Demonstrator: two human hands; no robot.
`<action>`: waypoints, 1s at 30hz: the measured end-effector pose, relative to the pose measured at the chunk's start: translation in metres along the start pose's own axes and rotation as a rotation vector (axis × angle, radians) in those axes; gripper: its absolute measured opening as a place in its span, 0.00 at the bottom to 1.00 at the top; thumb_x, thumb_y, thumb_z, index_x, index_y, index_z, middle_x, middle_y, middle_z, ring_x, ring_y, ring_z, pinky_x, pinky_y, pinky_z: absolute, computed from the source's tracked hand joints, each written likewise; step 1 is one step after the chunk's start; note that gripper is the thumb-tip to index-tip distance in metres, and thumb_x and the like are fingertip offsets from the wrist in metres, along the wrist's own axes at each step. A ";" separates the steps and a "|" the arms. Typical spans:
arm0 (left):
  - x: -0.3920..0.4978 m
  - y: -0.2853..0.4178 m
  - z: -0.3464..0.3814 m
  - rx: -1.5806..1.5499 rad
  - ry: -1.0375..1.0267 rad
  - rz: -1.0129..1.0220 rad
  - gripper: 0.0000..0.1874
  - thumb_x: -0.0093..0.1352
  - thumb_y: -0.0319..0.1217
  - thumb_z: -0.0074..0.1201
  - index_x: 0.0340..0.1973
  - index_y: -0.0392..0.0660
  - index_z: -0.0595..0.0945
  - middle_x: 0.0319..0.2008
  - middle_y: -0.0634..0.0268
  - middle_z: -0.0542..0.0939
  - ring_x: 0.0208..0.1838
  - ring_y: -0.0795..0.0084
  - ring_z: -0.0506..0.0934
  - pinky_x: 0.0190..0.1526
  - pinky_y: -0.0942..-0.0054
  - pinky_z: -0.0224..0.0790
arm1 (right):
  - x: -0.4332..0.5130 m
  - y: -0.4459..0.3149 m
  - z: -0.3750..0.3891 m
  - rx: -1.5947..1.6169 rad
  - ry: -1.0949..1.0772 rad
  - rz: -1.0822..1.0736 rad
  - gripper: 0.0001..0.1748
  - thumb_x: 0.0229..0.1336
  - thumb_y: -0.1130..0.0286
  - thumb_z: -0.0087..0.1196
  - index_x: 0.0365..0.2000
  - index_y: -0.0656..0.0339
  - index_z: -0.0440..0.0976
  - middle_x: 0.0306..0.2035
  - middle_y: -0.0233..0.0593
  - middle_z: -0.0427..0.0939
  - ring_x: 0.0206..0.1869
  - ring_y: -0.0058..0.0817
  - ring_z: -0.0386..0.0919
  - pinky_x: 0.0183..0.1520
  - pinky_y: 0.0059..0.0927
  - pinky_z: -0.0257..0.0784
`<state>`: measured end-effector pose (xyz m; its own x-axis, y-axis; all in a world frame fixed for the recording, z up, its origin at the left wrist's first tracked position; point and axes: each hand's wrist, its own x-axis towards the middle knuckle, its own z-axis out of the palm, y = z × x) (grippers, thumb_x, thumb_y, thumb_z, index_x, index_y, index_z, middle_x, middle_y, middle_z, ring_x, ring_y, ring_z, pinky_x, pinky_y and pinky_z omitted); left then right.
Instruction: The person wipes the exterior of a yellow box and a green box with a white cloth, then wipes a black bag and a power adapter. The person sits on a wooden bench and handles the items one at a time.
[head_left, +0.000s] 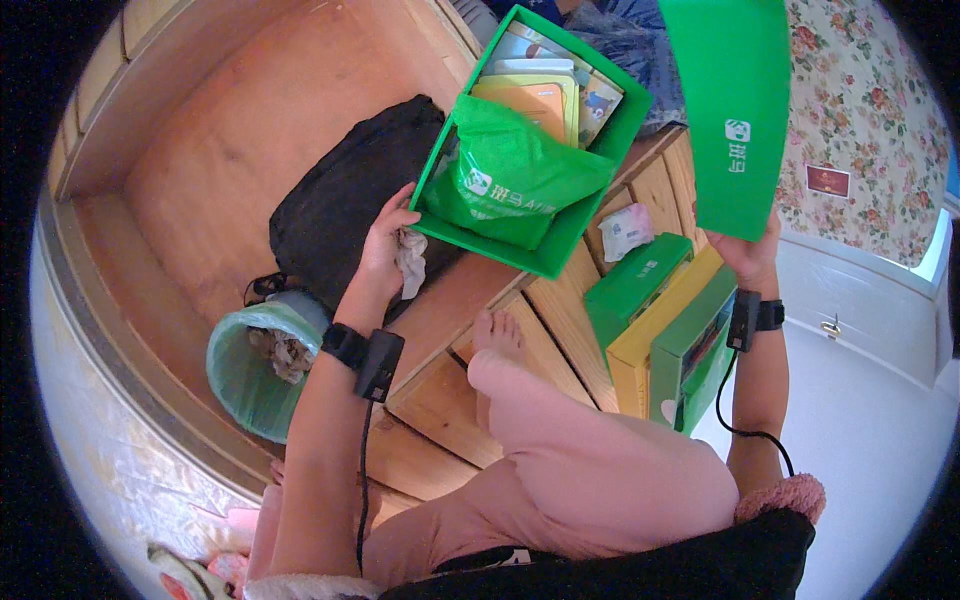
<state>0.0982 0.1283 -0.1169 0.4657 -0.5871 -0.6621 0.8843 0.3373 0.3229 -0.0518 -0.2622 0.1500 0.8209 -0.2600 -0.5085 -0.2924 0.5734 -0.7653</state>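
My left hand (390, 244) grips the near left corner of an open green box (517, 259), with a crumpled tissue (412, 262) also held in the palm. Inside the box lie a green plastic bag (517, 176) bearing writing and, beyond it, cards or booklets (525, 105), the top one orange. To the right, my right hand (750, 251) holds a green box lid (739, 112) by its lower end, apart from the box. The lid bears a white logo and writing; some fingers are hidden behind it.
Green and yellow boxes (637, 289) stand on the wooden slats beside my leg, near a small white-and-pink packet (626, 231). A black cloth bag (337, 210) lies on the wooden board at left. Below it is a lined bin (259, 367) holding crumpled tissues. A floral cloth (862, 97) hangs at right.
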 end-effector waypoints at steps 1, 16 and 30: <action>0.002 -0.001 0.000 0.025 0.013 0.018 0.33 0.60 0.33 0.50 0.63 0.48 0.68 0.38 0.67 0.80 0.27 0.75 0.75 0.24 0.73 0.68 | -0.001 -0.001 -0.003 -0.033 0.072 -0.022 0.35 0.59 0.47 0.49 0.59 0.62 0.64 0.58 0.48 0.70 0.56 0.43 0.71 0.57 0.44 0.68; 0.010 -0.007 0.002 -0.035 0.016 -0.006 0.34 0.59 0.33 0.47 0.64 0.50 0.67 0.36 0.66 0.80 0.23 0.73 0.74 0.21 0.73 0.66 | -0.006 0.002 -0.015 -0.136 0.115 -0.005 0.30 0.61 0.46 0.46 0.54 0.55 0.69 0.54 0.38 0.74 0.54 0.36 0.72 0.54 0.42 0.68; 0.008 -0.004 0.004 -0.076 -0.034 -0.030 0.33 0.57 0.31 0.49 0.62 0.46 0.69 0.42 0.66 0.79 0.33 0.72 0.75 0.31 0.76 0.66 | 0.001 0.010 0.007 -0.028 0.241 -0.047 0.36 0.61 0.51 0.47 0.61 0.65 0.59 0.58 0.51 0.66 0.50 0.36 0.70 0.42 0.40 0.75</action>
<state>0.0981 0.1192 -0.1204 0.4413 -0.6217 -0.6470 0.8932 0.3737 0.2501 -0.0500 -0.2515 0.1448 0.6944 -0.4654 -0.5488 -0.2727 0.5356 -0.7993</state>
